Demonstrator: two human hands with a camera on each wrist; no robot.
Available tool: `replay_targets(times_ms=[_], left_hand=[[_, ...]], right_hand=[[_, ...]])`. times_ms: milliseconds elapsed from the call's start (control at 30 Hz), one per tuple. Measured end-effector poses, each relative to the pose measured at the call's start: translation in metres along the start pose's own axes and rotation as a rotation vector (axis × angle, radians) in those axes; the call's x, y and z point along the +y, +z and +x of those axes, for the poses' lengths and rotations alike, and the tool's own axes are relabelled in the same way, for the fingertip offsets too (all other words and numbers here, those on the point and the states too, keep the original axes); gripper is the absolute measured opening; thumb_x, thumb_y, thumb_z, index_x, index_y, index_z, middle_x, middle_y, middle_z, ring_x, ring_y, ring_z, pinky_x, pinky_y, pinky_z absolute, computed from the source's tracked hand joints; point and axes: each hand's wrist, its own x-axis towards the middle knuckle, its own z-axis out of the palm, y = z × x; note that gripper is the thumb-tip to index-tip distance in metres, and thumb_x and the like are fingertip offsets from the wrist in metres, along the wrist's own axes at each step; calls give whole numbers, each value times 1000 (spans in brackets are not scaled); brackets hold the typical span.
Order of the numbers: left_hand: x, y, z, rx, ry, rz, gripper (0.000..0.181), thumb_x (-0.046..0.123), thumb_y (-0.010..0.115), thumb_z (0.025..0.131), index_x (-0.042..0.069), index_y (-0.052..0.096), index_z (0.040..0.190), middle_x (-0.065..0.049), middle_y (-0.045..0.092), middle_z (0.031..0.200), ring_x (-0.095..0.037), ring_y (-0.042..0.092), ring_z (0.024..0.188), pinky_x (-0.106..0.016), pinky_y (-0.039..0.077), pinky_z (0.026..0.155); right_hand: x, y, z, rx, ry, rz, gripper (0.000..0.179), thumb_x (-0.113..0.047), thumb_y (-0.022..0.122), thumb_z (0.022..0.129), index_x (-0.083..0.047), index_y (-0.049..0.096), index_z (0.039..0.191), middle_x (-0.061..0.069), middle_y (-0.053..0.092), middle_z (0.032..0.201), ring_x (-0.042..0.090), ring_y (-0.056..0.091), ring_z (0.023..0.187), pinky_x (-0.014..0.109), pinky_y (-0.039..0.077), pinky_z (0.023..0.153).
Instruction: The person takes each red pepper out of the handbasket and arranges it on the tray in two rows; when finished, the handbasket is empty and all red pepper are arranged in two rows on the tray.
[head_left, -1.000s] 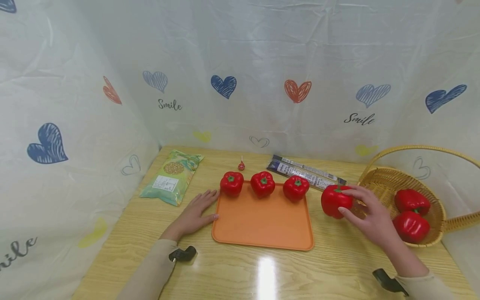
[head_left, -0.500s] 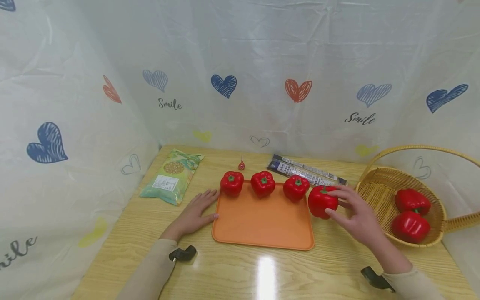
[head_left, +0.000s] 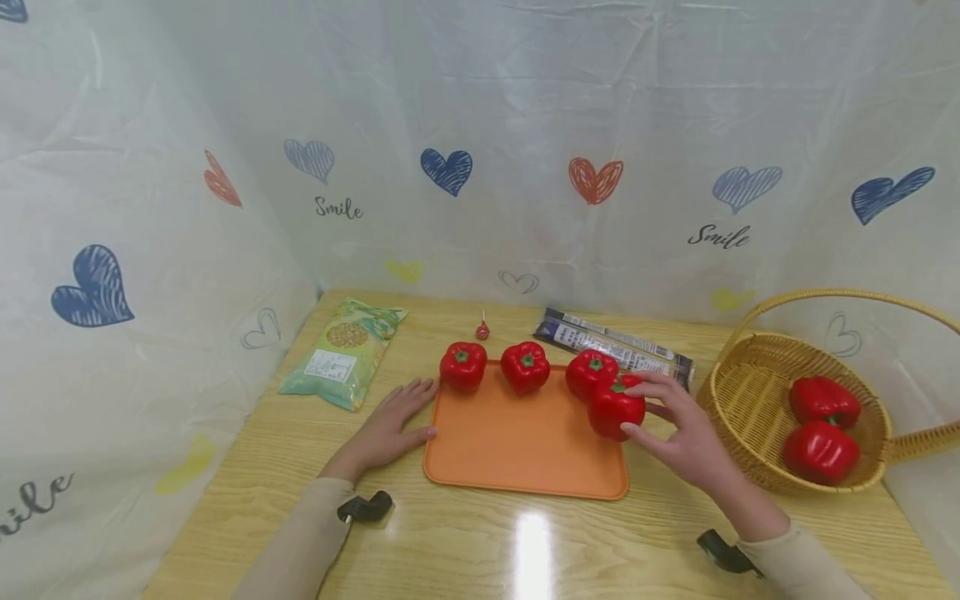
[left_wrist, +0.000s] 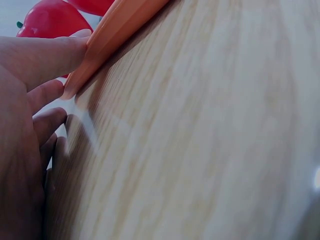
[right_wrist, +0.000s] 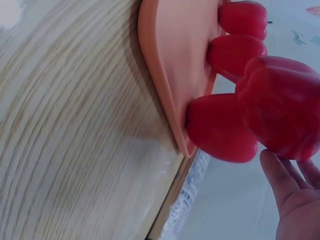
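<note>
My right hand (head_left: 678, 433) pinches a red bell pepper (head_left: 615, 410) between thumb and fingers, over the right part of an orange tray (head_left: 517, 454). In the right wrist view this held pepper (right_wrist: 282, 107) hangs above the tray's surface. Three more red peppers stand in a row along the tray's far edge: one at the left corner (head_left: 462, 367), a middle pepper (head_left: 524, 368) and a right pepper (head_left: 591, 372), which the held one partly overlaps. My left hand (head_left: 386, 431) lies with straight fingers at the tray's left edge, thumb touching the rim in the left wrist view.
A wicker basket (head_left: 750, 400) with a tall handle stands at the right, holding two red peppers (head_left: 822, 452). Behind the tray lie a lollipop (head_left: 482, 331) and long dark packets (head_left: 607, 343). A green bag (head_left: 347, 354) lies at the back left. A printed curtain surrounds the table.
My right hand has carried the pepper leftward, from beside the basket to over the tray's right side. The left hand and the tray have stayed put.
</note>
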Motion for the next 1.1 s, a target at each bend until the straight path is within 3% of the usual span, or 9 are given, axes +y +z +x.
replay_targets(times_ms=[167,367,533,867,1100], left_hand=[[0,0,0,1,3,-2,76,44,64,98,13,34,160,-8,30,166,-29,15,156,-49,6,127],[-1,1,1,6,4,-3,76,44,64,98,12,34,160,-8,30,166,-30,16,156,-50,6,126],[0,1,1,8,4,-2,77,44,64,98,12,34,160,-8,30,165,-30,16,156,-49,6,126],[2,1,1,14,17,-5,76,43,64,98,11,34,160,-10,31,165,-32,17,155,-52,7,126],[3,0,0,18,18,-2,75,42,64,98,10,35,159,-11,31,165,-33,17,155,-53,7,126]], right_hand=[[-3,9,3,-23,-19,11,49,6,85,77,-9,66,119,15,55,137,-1,48,125,14,52,90],[-6,23,8,-55,-60,-15,49,0,86,78,-13,66,120,16,54,139,18,52,127,39,60,87],[-10,36,12,-84,-64,-12,48,-4,87,79,-16,66,121,10,55,138,27,54,124,50,60,86],[-13,61,18,-129,-103,64,46,-4,86,81,-15,66,121,11,53,138,29,55,123,50,60,87],[-22,75,23,-162,-84,90,46,-7,86,80,-15,66,121,11,53,140,32,54,125,52,58,89]])
